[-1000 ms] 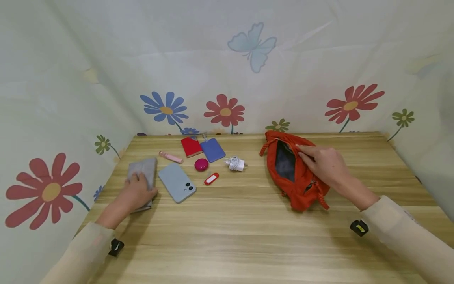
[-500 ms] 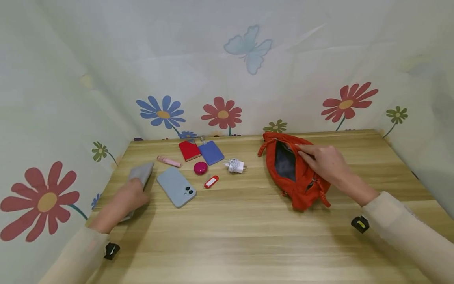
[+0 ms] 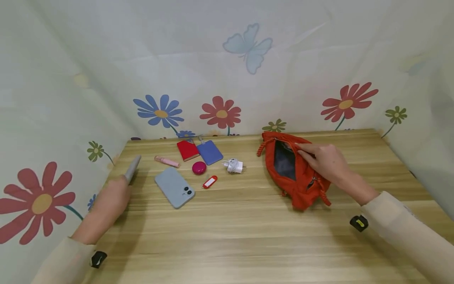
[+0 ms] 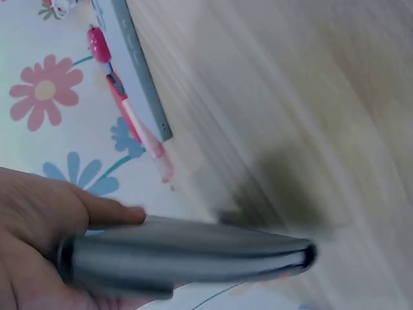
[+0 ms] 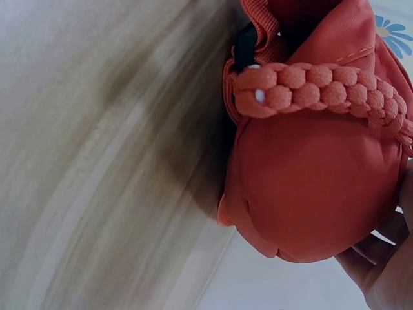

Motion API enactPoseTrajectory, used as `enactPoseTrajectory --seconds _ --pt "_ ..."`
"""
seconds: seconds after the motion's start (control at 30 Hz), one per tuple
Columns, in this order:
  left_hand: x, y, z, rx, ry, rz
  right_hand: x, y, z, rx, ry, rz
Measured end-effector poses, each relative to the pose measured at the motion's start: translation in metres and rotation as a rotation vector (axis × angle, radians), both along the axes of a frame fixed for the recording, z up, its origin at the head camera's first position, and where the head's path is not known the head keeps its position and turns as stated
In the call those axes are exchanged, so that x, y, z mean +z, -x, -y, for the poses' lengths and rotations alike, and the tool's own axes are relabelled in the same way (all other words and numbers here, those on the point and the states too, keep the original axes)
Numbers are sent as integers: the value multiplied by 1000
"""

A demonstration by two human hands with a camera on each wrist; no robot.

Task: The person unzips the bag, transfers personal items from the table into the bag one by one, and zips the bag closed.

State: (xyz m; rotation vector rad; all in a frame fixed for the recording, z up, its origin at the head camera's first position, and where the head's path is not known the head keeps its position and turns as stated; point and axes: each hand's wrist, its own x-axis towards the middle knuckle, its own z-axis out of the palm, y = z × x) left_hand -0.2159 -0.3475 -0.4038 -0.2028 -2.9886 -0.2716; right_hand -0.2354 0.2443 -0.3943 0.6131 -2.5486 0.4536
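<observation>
At the left, my left hand (image 3: 110, 200) grips a grey notebook (image 3: 133, 167), lifted off the table and turned edge-on. In the left wrist view, the notebook (image 4: 193, 258) shows pale page edges between its covers, with the thumb along one side. My right hand (image 3: 328, 163) pinches the rim of an orange-red zippered bag (image 3: 301, 193) and holds its mouth apart. The dark lining shows inside. In the right wrist view, a braided zipper pull (image 5: 322, 87) lies across the bag's side, and only part of the hand shows at the edge.
Between the hands lie a light-blue phone (image 3: 174, 187), pink tube (image 3: 167, 161), red booklet (image 3: 188, 150), blue card holder (image 3: 210, 152), magenta round case (image 3: 199, 168), red key tag (image 3: 210, 182) and white charger with cable (image 3: 234, 166). A flowered curtain (image 3: 170, 59) borders the wooden table.
My left hand has picked the notebook up from the table, tilted it on edge and drawn it left and nearer. The right hand keeps its hold on the bag.
</observation>
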Motion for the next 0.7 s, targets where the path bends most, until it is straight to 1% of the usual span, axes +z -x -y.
enactPoseTrajectory --seconds 0.1,0.13,0.2,0.3,0.37,0.43,0.57,0.6,0.7 --pt "11 -4 -5 5 36 -98 0 1 0 -2 4 4" --pt "17 -4 -9 0 55 -129 0 2 0 -2 5 4" --pt "28 -5 -22 -6 77 -161 -1 3 1 -1 5 1" --pt "44 -6 -49 -60 133 -229 0 3 1 1 6 0" --pt "52 -5 -70 -110 159 -261 1 3 1 2 4 0" --pt "57 -3 -90 -165 185 -270 2 3 1 4 2 5" --pt "64 1 -131 -250 209 -231 2 2 2 9 5 8" --pt "66 2 -141 -279 218 -223 2 1 1 10 7 5" --pt "67 3 -170 -381 253 -238 2 1 1 15 8 -11"
